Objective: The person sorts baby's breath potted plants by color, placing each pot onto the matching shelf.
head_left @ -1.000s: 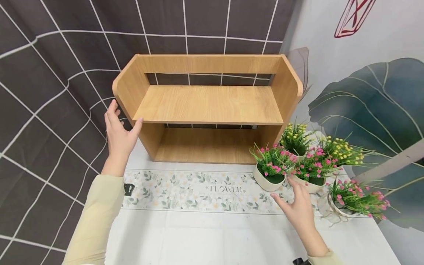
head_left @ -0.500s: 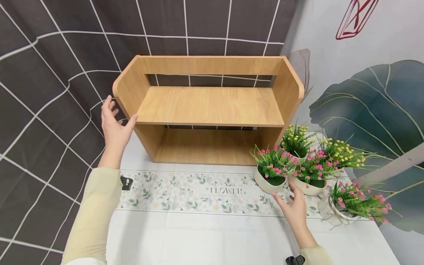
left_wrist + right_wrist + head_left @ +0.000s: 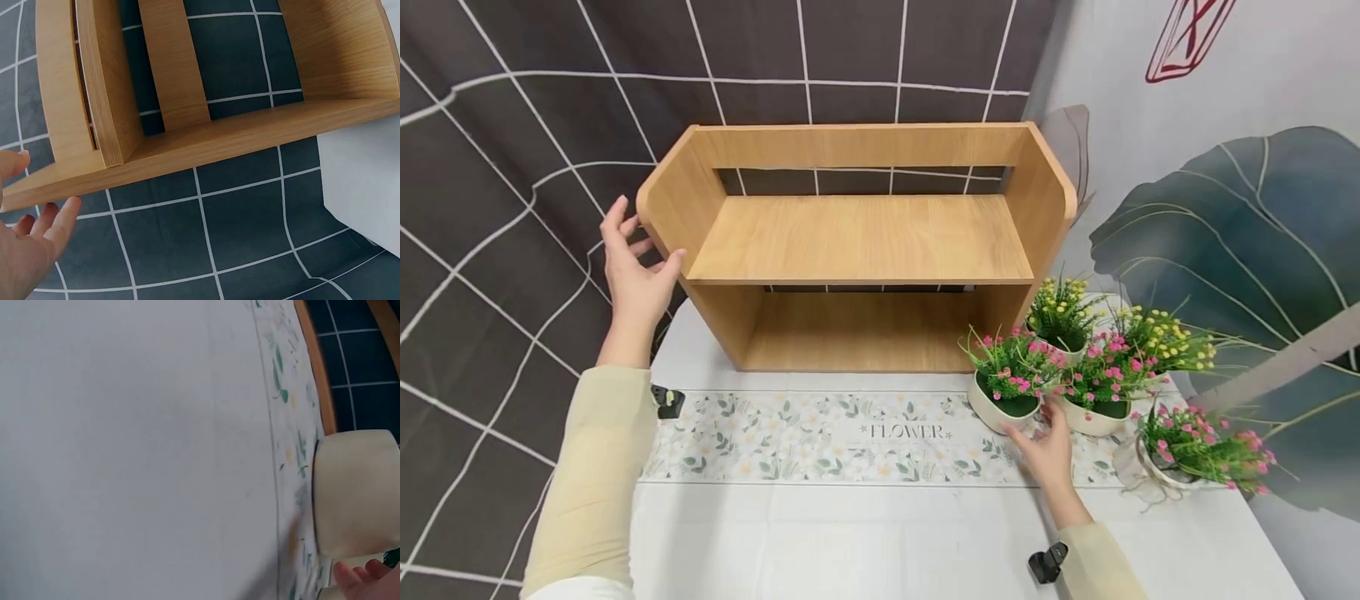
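Note:
My left hand (image 3: pixel 638 279) is at the left side panel (image 3: pixel 681 200) of a two-tier wooden shelf (image 3: pixel 865 242). In the left wrist view its thumb (image 3: pixel 14 164) is on one side of the wood and its fingers (image 3: pixel 59 228) are on the other, spread apart. Down at the right, my right hand (image 3: pixel 1047 450) reaches to a cream pot (image 3: pixel 996 410) of pink artificial flowers (image 3: pixel 1011 360). Its thumb is at the pot's front and its fingers are at the right side. In the right wrist view the fingertips (image 3: pixel 340 570) lie right by the pot's wall.
Beside that pot stand another pink-flowered pot (image 3: pixel 1097 419), yellow-flowered plants (image 3: pixel 1063 312) and a twine-tied pot (image 3: pixel 1142 475) near the table's right side. A floral strip lettered FLOWER (image 3: pixel 805 442) runs along the white table (image 3: pixel 850 533). Dark grid cloth (image 3: pixel 490 250) hangs behind and left.
My right hand has moved left and in closer to the nearest pink-flowered pot. My left hand has shifted left and up along the shelf's outer side. The view has turned slightly.

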